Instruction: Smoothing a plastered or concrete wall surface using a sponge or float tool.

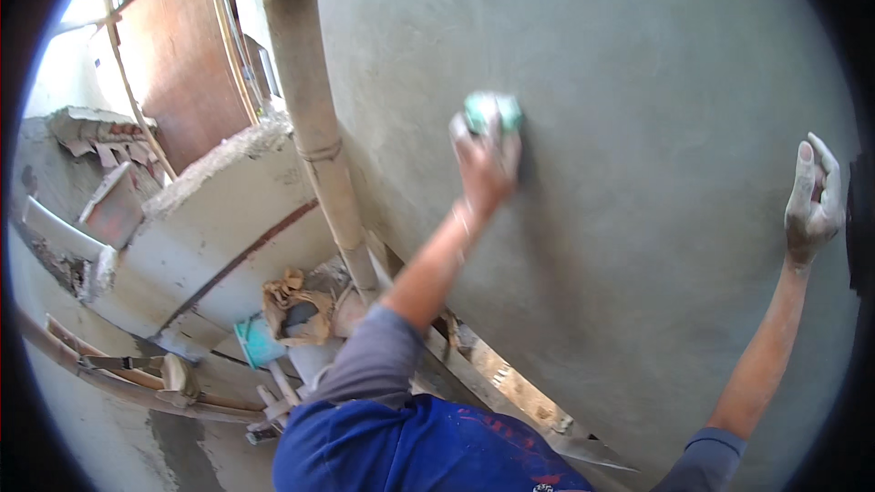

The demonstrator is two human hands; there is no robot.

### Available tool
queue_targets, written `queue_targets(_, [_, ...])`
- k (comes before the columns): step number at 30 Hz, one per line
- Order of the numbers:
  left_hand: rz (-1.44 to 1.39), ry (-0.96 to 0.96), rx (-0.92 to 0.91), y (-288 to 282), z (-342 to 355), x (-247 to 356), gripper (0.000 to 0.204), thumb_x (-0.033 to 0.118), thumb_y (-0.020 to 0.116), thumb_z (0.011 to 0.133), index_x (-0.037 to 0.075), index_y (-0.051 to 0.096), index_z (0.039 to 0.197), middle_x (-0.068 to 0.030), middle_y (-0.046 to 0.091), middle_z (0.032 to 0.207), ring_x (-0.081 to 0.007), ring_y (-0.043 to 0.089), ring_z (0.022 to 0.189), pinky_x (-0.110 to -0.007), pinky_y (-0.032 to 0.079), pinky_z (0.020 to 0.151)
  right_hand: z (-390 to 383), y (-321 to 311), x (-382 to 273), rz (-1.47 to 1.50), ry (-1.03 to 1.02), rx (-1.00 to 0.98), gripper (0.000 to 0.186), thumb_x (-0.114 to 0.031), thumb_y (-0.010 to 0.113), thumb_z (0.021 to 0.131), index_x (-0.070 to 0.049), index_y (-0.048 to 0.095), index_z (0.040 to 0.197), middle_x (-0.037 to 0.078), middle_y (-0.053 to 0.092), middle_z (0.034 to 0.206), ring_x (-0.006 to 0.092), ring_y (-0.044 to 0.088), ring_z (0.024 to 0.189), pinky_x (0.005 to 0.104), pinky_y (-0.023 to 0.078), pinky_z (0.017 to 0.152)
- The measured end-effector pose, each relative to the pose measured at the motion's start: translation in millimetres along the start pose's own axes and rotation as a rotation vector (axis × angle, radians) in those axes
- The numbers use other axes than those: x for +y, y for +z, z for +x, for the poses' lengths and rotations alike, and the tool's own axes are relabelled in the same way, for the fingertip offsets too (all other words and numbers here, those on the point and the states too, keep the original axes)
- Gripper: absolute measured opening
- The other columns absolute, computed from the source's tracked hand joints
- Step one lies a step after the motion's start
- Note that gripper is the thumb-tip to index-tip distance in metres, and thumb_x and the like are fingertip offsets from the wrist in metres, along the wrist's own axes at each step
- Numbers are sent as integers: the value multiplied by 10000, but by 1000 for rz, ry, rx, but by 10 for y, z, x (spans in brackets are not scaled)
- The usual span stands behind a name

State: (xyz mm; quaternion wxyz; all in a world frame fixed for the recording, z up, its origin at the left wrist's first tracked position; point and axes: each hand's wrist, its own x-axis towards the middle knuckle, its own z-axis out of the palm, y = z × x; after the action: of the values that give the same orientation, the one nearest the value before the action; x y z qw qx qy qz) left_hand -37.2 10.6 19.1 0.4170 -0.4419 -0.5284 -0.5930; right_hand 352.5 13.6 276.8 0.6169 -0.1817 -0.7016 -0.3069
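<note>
My left hand (486, 164) is raised in front of me, its fingers spread over a pale green and white sponge (493, 111). The sponge is pressed to a grey plastered wall (638, 64) and looks slightly blurred. At the far right, my right hand (814, 205) is held up near the wall's dark edge. White dust coats its fingers; the thumb and a finger stretch upward while the others bend a little. Nothing shows in it. Whether it touches the wall I cannot tell.
A bamboo pole (313, 100) stands along the wall's left edge. Lower left are a torn brown paper sack (299, 310), a turquoise bucket (256, 342) and a bag (178, 381) hanging on a horizontal pole. Behind rises a broken low wall (237, 210). Planks (510, 383) lie below the plaster.
</note>
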Motion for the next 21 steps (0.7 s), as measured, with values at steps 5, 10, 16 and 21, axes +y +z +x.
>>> queue_targets(5, [-191,75,-141,-145,-502,214,668,121,786,762,51,532,1375,-285,349,1362,-445,373,1262,-495,341,1058,-76,-28,102,-27,-5,27,161,-152,699,923,-67,721,1058,-95,368,566,15,300,512,216,239,479])
queue_targets(10, [46,276,189,278,1898,-5,587,236,735,840,68,561,1375,-294,449,1292,-404,454,1152,-477,388,973,-91,-23,63,12,-28,20,154,-145,697,922,-58,718,1048,-93,349,570,19,285,503,229,217,473])
queue_targets(16, [242,88,190,200,1430,-845,320,165,572,941,22,643,1219,-297,591,1198,-367,508,915,-443,422,779,-22,8,25,-9,-24,11,168,-175,695,925,-70,720,1054,-99,372,561,10,311,495,213,224,472])
queue_targets(21, [-149,-292,-142,-99,-685,207,630,130,688,862,-28,456,1426,-246,401,1277,-385,401,1192,-431,339,1044,-56,52,48,-8,-7,20,195,-209,703,922,-87,722,1072,-105,371,541,2,325,492,206,234,465])
